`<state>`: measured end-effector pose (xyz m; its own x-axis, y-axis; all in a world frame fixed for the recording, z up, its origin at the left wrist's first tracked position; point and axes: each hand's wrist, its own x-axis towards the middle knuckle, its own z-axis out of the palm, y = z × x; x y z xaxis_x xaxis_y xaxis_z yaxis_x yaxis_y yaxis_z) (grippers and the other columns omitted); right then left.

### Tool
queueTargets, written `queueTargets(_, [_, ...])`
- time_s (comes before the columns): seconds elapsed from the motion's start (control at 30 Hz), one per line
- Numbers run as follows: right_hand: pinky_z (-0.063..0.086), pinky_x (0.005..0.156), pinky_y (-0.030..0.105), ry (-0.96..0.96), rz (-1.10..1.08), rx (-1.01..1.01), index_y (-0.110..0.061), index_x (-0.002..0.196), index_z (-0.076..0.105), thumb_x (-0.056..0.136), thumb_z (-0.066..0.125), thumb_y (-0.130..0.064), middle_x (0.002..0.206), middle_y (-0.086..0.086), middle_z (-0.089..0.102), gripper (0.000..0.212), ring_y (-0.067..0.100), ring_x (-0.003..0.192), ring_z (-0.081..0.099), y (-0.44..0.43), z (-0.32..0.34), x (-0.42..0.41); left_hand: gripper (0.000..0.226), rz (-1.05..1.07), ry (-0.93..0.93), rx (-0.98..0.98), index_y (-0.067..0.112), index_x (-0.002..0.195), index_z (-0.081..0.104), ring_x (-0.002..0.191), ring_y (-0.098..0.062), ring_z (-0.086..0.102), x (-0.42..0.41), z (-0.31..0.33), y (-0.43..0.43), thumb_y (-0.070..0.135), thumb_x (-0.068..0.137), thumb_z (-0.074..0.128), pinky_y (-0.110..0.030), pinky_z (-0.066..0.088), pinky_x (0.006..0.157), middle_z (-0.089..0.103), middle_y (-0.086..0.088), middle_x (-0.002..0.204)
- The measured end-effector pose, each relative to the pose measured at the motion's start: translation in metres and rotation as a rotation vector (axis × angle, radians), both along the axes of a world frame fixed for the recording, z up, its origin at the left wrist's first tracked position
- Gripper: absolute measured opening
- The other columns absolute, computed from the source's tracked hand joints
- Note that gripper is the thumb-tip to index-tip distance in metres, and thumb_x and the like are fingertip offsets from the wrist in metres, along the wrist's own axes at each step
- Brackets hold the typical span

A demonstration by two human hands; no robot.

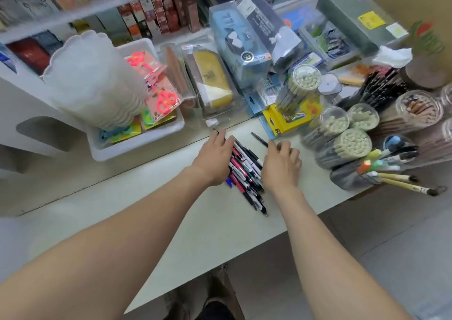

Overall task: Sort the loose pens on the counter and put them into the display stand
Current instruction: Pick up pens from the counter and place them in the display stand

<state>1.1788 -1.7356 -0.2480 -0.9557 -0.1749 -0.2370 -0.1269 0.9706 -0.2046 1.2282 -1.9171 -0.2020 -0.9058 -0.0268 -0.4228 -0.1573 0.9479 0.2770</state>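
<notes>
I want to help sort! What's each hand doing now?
Left hand: open, on the pen pile.
Right hand: curled by a black pen; grip unclear.

Shiny plastic pens [244,170] on a smooth matt counter [220,234]
The pencil tubs [342,148] are clear plastic; the tray [137,146] is smooth white plastic.

Pens [244,170] between left hand [215,159], right hand [281,165]

Stationery shop; stocked shelves [156,11], packaged pencil cases [241,50]
</notes>
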Motion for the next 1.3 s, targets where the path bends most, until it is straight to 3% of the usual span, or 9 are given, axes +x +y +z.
queueTargets(0.17, [0.043,0.094,0.043,-0.001,0.075,-0.238,-0.020,0.146,0.058,0.099,0.056,-0.004,0.125,0.010,0.052,0.049,0.034,0.114,0.049,-0.006,-0.007,0.001,0.073,0.033,0.061,0.129,0.008,0.154,0.037,0.137,-0.032,0.048,0.001,-0.014,0.005,-0.016,0.088,0.052,-0.043,0.046,0.108,0.050,-0.012,0.146])
queueTargets(0.23, [0.042,0.095,0.046,-0.011,0.088,-0.292,-0.020,0.146,0.057,0.106,0.052,-0.025,0.125,0.009,0.051,0.040,0.034,0.116,0.049,-0.005,-0.006,0.007,0.076,0.070,0.113,0.174,0.014,0.158,0.036,0.129,-0.028,0.056,0.003,-0.018,0.009,-0.013,0.090,0.056,-0.040,0.050,0.100,0.057,-0.009,0.143])
queueTargets(0.4, [0.039,0.099,0.049,-0.102,0.112,-0.113,-0.022,0.157,0.035,0.095,0.049,-0.072,0.136,0.005,0.041,0.081,0.031,0.123,0.040,-0.014,-0.002,0.020,0.064,0.273,0.335,0.265,0.015,0.144,0.056,0.120,-0.026,0.054,0.022,-0.016,0.019,-0.011,0.086,0.051,-0.034,0.046,0.100,0.062,-0.005,0.133])
queueTargets(0.5, [0.041,0.091,0.049,-0.036,0.172,-0.004,-0.013,0.157,0.032,0.101,0.050,-0.064,0.138,0.011,0.042,0.078,0.034,0.122,0.042,-0.028,-0.003,0.022,0.067,0.460,0.321,0.196,0.009,0.145,0.050,0.119,-0.036,0.045,0.039,-0.026,0.022,-0.009,0.080,0.053,-0.043,0.044,0.104,0.049,-0.014,0.135])
queueTargets(0.6, [0.039,0.084,0.047,-0.025,0.208,0.044,-0.010,0.147,0.040,0.103,0.054,-0.050,0.133,0.012,0.045,0.061,0.035,0.118,0.045,-0.041,-0.005,0.021,0.064,0.596,0.195,0.304,-0.002,0.145,0.044,0.126,-0.039,0.042,0.043,-0.027,0.026,-0.011,0.082,0.053,-0.034,0.039,0.104,0.046,-0.021,0.132])
queueTargets(0.73, [0.037,0.077,0.043,-0.077,0.194,0.084,-0.009,0.133,0.043,0.102,0.048,-0.021,0.131,0.012,0.044,0.034,0.033,0.118,0.047,-0.057,-0.004,0.018,0.055,0.644,0.146,0.419,0.002,0.139,0.051,0.120,-0.034,0.052,0.042,-0.016,0.020,-0.011,0.086,0.051,-0.032,0.044,0.096,0.049,-0.008,0.120])
queueTargets(0.87, [0.047,0.081,0.040,-0.160,0.191,0.109,-0.004,0.136,0.038,0.099,0.053,-0.012,0.136,0.014,0.041,0.040,0.032,0.122,0.045,-0.067,0.003,0.010,0.053,0.695,0.083,0.412,0.007,0.142,0.049,0.115,-0.031,0.059,0.045,-0.014,0.015,-0.005,0.091,0.051,-0.033,0.045,0.091,0.050,-0.006,0.127])
queueTargets(1.03, [0.052,0.089,0.042,-0.203,0.218,0.126,-0.002,0.136,0.037,0.097,0.059,-0.008,0.137,0.017,0.045,0.045,0.033,0.122,0.052,-0.068,0.008,0.003,0.057,0.741,0.000,0.417,0.009,0.152,0.045,0.132,-0.028,0.053,0.053,-0.003,0.011,0.000,0.096,0.049,-0.023,0.036,0.098,0.043,-0.013,0.146])
queueTargets(1.3, [0.046,0.091,0.046,-0.237,0.257,0.064,-0.003,0.136,0.037,0.106,0.050,-0.020,0.136,0.018,0.049,0.037,0.038,0.122,0.055,-0.041,0.018,-0.012,0.031,0.760,0.126,0.487,0.018,0.110,0.072,0.081,-0.004,0.063,0.060,0.023,0.004,0.002,0.095,0.050,-0.009,0.042,0.054,0.069,0.005,0.107])
